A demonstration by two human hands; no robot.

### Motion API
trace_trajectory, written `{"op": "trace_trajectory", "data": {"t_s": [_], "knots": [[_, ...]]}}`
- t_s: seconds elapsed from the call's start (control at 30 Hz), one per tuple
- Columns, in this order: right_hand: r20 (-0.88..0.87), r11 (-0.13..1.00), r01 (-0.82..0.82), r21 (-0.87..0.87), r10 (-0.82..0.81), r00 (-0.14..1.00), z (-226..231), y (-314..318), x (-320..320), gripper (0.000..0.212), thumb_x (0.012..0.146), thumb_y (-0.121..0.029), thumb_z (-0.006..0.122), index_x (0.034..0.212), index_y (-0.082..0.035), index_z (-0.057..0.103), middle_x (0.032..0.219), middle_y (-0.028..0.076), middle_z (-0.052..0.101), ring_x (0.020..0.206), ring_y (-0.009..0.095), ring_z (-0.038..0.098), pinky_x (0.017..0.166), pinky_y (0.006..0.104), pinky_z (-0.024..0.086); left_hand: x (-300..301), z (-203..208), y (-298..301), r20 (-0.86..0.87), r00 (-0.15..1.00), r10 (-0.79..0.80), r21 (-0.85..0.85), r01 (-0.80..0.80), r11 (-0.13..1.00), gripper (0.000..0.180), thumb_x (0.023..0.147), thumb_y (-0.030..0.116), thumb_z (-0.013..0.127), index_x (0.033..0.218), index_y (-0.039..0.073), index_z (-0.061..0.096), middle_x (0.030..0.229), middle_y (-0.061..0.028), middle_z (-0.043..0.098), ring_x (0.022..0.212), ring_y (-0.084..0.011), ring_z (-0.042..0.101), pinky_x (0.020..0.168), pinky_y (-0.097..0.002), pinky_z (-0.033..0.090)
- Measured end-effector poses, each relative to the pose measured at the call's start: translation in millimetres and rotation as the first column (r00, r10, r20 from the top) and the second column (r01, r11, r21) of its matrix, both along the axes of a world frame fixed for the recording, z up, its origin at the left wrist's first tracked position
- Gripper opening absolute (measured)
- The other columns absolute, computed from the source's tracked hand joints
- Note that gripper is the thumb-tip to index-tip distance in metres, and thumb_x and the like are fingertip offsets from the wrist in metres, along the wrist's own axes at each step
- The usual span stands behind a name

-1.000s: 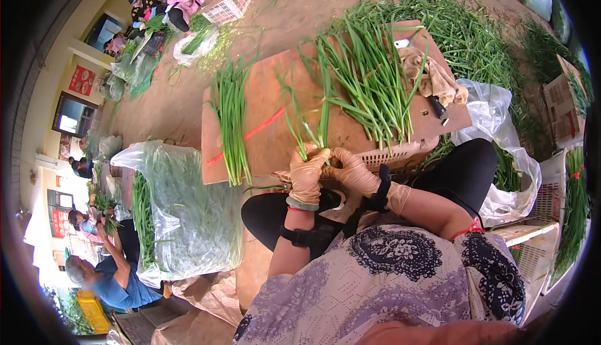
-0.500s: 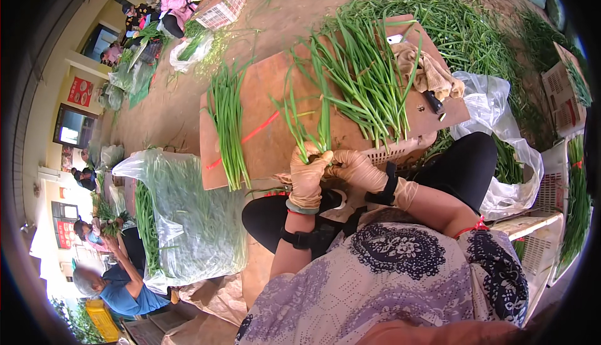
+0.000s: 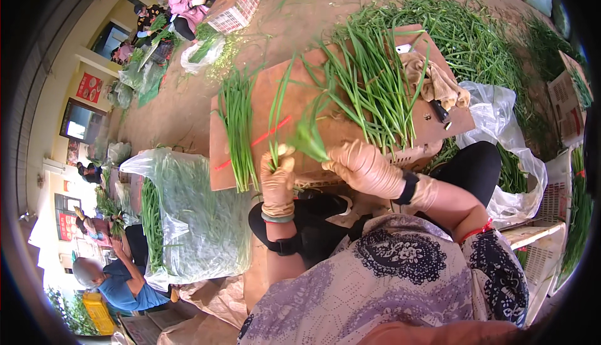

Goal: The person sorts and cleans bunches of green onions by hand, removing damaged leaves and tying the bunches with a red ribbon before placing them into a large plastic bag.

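My left hand (image 3: 278,182) is closed round a few thin garlic chives (image 3: 275,135), which stand up from the fingers over the near edge of a brown board (image 3: 264,104). To its right my right hand (image 3: 368,168), also gloved, pinches a small tuft of chive leaves (image 3: 311,137) smeared by motion. The two hands are apart. On the board's left lies a neat chive bundle (image 3: 238,132); a larger loose pile of chives (image 3: 379,88) spreads across its right half. Between them runs a red strip (image 3: 269,133).
A crumpled cloth (image 3: 429,82) and a black-handled tool (image 3: 441,112) lie on the board's right. Cut greens (image 3: 466,44) heap on the floor beyond. A clear plastic bag of greens (image 3: 203,213) stands left, near a person in blue (image 3: 125,285). White crates (image 3: 551,188) stand right.
My hands have come apart from touching each other: the left moved left with a few chives, the right moved right with a tuft. The view has shifted slightly.
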State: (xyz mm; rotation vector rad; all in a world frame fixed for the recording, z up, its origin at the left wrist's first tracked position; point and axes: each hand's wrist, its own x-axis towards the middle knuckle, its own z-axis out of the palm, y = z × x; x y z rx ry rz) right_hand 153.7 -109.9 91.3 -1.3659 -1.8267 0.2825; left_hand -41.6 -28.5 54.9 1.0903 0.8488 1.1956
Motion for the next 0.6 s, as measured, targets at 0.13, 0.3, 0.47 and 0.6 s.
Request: {"op": "trace_trajectory", "data": {"t_s": [0.13, 0.3, 0.47, 0.6], "knots": [[-0.702, 0.923, -0.33, 0.199, 0.369, 0.609, 54, 25, 27, 0.025, 0.088, -0.006, 0.053, 0.113, -0.006, 0.057, 0.084, 0.003, 0.063, 0.068, 0.011, 0.054, 0.056, 0.0237, 0.043, -4, -1, 13, -0.028, 0.994, 0.104, -0.196, -0.108, 0.975, 0.009, 0.084, 0.006, 0.062, 0.092, 0.008, 0.06, 0.077, -0.0029, 0.066, 0.041, -0.0003, 0.031, 0.037, -0.017, 0.021], [-0.741, 0.921, -0.363, -0.143, 0.144, 0.656, 113, 36, 91, 0.028, 0.092, -0.012, 0.045, 0.115, -0.006, 0.06, 0.08, -0.006, 0.06, 0.068, 0.0, 0.047, 0.056, 0.015, 0.036, -4, -20, 17, -0.003, 0.998, 0.062, -0.218, -0.061, 0.974, 0.007, 0.085, 0.011, 0.062, 0.089, 0.007, 0.058, 0.079, -0.0064, 0.067, 0.038, -0.0011, 0.031, 0.034, -0.0183, 0.02], [-0.783, 0.973, -0.102, -0.209, -0.104, 0.613, 99, 55, 152, 0.022, 0.089, -0.013, 0.05, 0.104, -0.008, 0.065, 0.073, -0.007, 0.056, 0.063, 0.001, 0.044, 0.053, 0.0155, 0.034, -4, -17, 17, -0.046, 0.994, 0.101, -0.199, -0.108, 0.974, 0.007, 0.085, 0.01, 0.062, 0.09, 0.007, 0.059, 0.078, -0.0059, 0.067, 0.037, -0.0011, 0.032, 0.034, -0.0178, 0.021], [-0.807, 0.986, 0.025, -0.162, -0.147, 0.572, 102, 71, 226, 0.02, 0.088, -0.018, 0.054, 0.1, -0.007, 0.065, 0.068, -0.008, 0.052, 0.058, 0.002, 0.042, 0.052, 0.0154, 0.035, -21, -25, 20, -0.067, 0.99, 0.123, -0.198, -0.134, 0.971, 0.012, 0.085, 0.009, 0.06, 0.096, 0.005, 0.059, 0.082, -0.0084, 0.067, 0.036, -0.0021, 0.032, 0.032, -0.0179, 0.022]]}}
